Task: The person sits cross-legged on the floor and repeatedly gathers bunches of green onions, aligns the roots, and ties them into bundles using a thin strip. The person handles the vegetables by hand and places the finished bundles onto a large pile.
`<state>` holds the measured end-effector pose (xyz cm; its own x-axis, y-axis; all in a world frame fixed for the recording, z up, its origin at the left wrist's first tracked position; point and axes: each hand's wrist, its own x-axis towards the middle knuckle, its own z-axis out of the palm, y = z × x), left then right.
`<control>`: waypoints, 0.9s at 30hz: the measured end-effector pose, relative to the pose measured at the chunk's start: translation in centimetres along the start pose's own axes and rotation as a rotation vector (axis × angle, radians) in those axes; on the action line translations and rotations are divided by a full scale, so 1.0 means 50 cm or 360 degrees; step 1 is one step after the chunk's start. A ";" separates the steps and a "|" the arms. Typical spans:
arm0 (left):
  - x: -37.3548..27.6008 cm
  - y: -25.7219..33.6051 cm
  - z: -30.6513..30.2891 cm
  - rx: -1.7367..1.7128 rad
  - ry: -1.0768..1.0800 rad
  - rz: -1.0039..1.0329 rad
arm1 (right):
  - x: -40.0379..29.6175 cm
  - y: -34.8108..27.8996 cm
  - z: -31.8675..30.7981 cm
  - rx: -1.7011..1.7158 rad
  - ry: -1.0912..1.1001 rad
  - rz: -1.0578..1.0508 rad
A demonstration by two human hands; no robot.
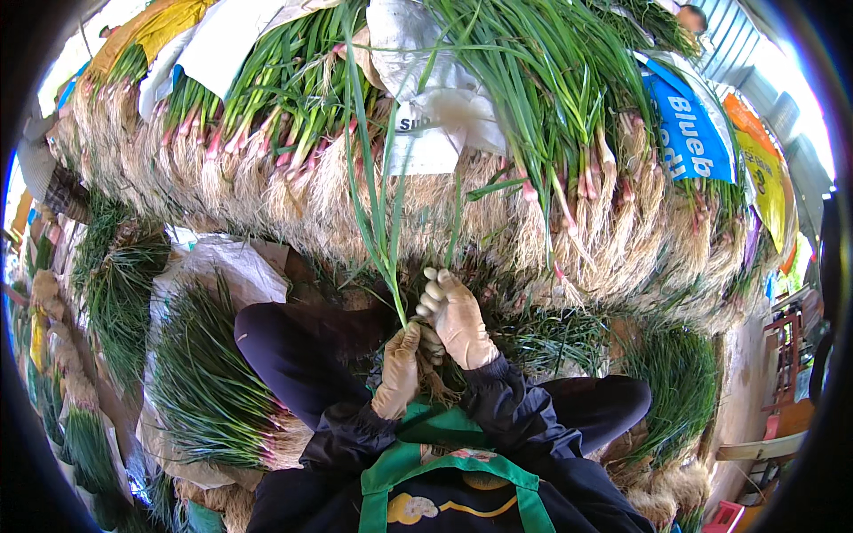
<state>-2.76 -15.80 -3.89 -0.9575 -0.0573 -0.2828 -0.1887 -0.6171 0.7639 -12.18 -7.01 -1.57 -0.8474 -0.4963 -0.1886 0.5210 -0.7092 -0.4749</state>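
Note:
My left hand (398, 370), in a pale glove, grips a single green allium plant (394, 286) low on its stem. The long leaves fan upward over the heap, and pale roots (436, 383) hang between my hands above my lap. My right hand (456, 320), gloved too, is beside it with fingers curled. A thin leaf rises just beyond these fingers, but whether they pinch it is unclear. Ahead lies a broad heap of similar plants (573, 100), with pink stem bases and beige roots (300, 193) facing me.
Printed plastic sacks, one white (426, 133) and one blue (693, 126), partly cover the heap. Root-trimmed-looking or not, another bundle (213, 380) lies by my left knee; more leaves (673, 386) lie to the right. Wooden furniture (783, 353) stands far right. People are partly visible behind.

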 end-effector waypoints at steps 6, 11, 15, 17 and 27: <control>0.004 0.064 -0.015 -0.0150 -0.0357 -0.0137 | -0.046 -0.159 -0.086 -0.2076 0.0919 -0.0912; 0.007 0.110 0.049 -0.0431 -0.0761 -0.0171 | -0.156 -0.169 -0.057 -0.2921 0.0560 -0.0925; 0.020 0.091 0.061 -0.0441 -0.0619 -0.0150 | -0.206 -0.130 0.005 -0.1862 -0.0017 -0.0462; 0.017 0.098 0.076 -0.0373 -0.0724 -0.0175 | -0.210 -0.093 0.038 -0.2069 -0.0082 -0.0628; 0.050 0.135 0.062 -0.0252 -0.0439 0.0255 | -0.191 -0.205 0.007 -0.2159 0.0748 -0.1743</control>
<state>-7.10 -17.69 2.38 -0.9991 0.0375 0.0175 -0.0156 -0.7328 0.6802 -9.37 4.80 5.41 -0.7941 0.2050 0.5722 -0.4675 0.3957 -0.7905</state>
